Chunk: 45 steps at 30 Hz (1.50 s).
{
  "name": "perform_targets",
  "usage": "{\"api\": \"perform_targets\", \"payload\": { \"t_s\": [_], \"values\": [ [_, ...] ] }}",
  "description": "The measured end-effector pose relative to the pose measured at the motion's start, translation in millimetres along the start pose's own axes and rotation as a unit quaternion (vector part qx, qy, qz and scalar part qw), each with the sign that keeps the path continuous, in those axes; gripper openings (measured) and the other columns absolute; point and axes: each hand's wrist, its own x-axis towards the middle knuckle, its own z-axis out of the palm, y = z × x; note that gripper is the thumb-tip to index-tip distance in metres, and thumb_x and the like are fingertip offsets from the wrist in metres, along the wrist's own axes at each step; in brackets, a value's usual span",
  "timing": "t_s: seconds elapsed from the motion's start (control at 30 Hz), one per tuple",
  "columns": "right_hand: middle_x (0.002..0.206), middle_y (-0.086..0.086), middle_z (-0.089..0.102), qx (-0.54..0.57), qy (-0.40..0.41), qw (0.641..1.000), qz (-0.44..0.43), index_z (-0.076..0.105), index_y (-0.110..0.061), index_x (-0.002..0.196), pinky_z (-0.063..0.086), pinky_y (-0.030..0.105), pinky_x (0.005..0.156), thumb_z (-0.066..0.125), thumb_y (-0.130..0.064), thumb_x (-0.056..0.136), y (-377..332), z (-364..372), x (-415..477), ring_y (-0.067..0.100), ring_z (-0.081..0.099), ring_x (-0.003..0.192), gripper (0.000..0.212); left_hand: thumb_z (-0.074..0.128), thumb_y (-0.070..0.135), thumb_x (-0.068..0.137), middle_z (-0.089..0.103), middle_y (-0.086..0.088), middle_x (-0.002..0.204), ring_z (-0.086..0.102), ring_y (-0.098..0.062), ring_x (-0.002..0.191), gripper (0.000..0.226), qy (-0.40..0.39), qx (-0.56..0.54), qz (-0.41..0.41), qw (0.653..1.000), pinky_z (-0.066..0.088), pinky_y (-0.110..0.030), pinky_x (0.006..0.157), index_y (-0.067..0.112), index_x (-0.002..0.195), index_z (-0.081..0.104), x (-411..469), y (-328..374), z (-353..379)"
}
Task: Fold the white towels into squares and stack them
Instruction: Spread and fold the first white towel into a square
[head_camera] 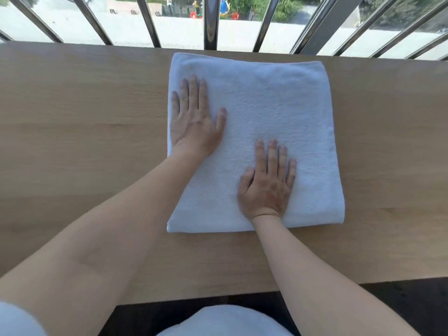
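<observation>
A white towel [278, 105] lies folded into a rough square on the wooden table [84, 129], its far edge near the railing. My left hand [194, 120] lies flat on the towel's left part, fingers straight and pointing away from me. My right hand [266, 183] presses flat on the near middle of the towel, fingers straight and together. Neither hand holds anything. More white cloth [223, 321] shows below the table's near edge, at my lap.
A metal railing [211, 23] with slanted bars runs right behind the table's far edge, with a street and playground far below. Bare wood stretches to the left and right of the towel. The floor under the near edge is dark.
</observation>
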Motion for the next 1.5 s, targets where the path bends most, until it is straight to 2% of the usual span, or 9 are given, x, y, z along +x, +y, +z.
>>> {"api": "perform_targets", "payload": {
  "t_s": [0.33,0.53,0.67,0.83,0.97,1.1,1.2,1.33,1.5],
  "values": [
    [0.162,0.008,0.031,0.019,-0.033,0.999,0.013,0.038,-0.022,0.155,0.012,0.051,0.123,0.036,-0.031,0.095,-1,-7,-3,0.028,0.022,0.152,0.061,0.022,0.049,0.105,-0.003,-0.004,0.168,-0.008,-0.018,0.155,0.069,-0.032,0.029,0.082,0.996,-0.009,-0.039,0.125,0.013,0.161,0.002,-155,-12,24],
    [0.169,0.0,-0.002,-0.036,-0.15,0.986,-0.062,0.001,-0.034,0.161,-0.005,0.045,0.124,0.017,-0.054,0.101,39,-19,-13,0.021,-0.004,0.155,0.065,0.022,0.047,0.106,-0.003,-0.003,0.168,-0.006,-0.018,0.155,0.066,-0.019,0.031,0.092,0.995,-0.006,-0.04,0.125,0.016,0.161,0.003,-166,-18,20],
    [0.166,-0.005,-0.02,-0.075,-0.173,0.982,0.004,-0.017,-0.041,0.156,-0.012,0.041,0.123,-0.003,-0.064,0.097,95,-32,-19,0.017,-0.016,0.153,0.064,0.019,0.043,0.106,-0.004,-0.006,0.169,-0.008,-0.025,0.155,0.059,-0.023,0.041,0.099,0.994,-0.006,-0.044,0.125,0.031,0.161,0.001,-167,-17,19],
    [0.165,0.0,-0.026,-0.077,-0.192,0.975,0.078,-0.023,-0.032,0.156,-0.013,0.047,0.122,-0.005,-0.057,0.097,100,-35,-17,0.02,-0.022,0.152,0.066,0.006,0.043,0.103,-0.025,-0.003,0.165,-0.029,-0.041,0.147,0.057,-0.052,0.04,-0.048,0.997,-0.024,-0.062,0.113,0.044,0.154,-0.019,-167,29,31],
    [0.164,-0.009,-0.022,-0.04,-0.193,0.977,-0.079,-0.016,-0.039,0.157,-0.018,0.048,0.121,0.001,-0.047,0.102,76,-36,-26,0.019,-0.025,0.151,0.057,-0.001,0.051,0.102,-0.024,0.004,0.166,-0.035,-0.023,0.147,0.059,-0.05,0.042,0.056,0.996,-0.026,-0.05,0.116,0.035,0.155,-0.023,-181,54,43],
    [0.165,-0.011,-0.02,-0.029,-0.208,0.966,-0.149,-0.012,-0.039,0.158,-0.015,0.041,0.123,0.006,-0.052,0.104,99,-40,-23,0.013,-0.024,0.151,0.058,0.009,0.054,0.103,-0.006,0.006,0.168,-0.011,-0.022,0.154,0.062,-0.056,0.051,0.191,0.979,-0.008,-0.047,0.124,0.033,0.16,-0.003,-177,32,39],
    [0.166,-0.007,-0.02,-0.035,-0.209,0.973,-0.094,-0.013,-0.032,0.159,-0.012,0.037,0.124,0.003,-0.058,0.101,128,-46,-25,0.011,-0.023,0.151,0.065,0.021,0.058,0.1,0.009,0.0,0.168,0.007,-0.027,0.155,0.069,-0.035,0.072,0.207,0.975,0.002,-0.048,0.125,0.026,0.161,0.013,-187,17,38],
    [0.166,-0.005,-0.022,-0.028,-0.227,0.972,-0.051,-0.016,-0.031,0.158,-0.011,0.041,0.124,0.008,-0.062,0.1,128,-49,-22,0.016,-0.023,0.152,0.07,0.028,0.076,0.091,0.009,-0.005,0.168,0.007,-0.034,0.154,0.09,-0.029,0.077,0.177,0.981,0.004,-0.059,0.123,0.022,0.161,0.014,-201,16,38],
    [0.166,-0.009,-0.021,-0.018,-0.235,0.942,-0.238,-0.015,-0.041,0.156,-0.018,0.055,0.119,0.026,-0.072,0.094,96,-48,-52,0.027,-0.028,0.15,0.081,0.032,0.078,0.088,0.003,-0.009,0.169,0.002,-0.041,0.153,0.097,-0.04,0.116,0.181,0.976,0.0,-0.066,0.119,0.02,0.162,0.006,-203,22,38]
  ]
}}
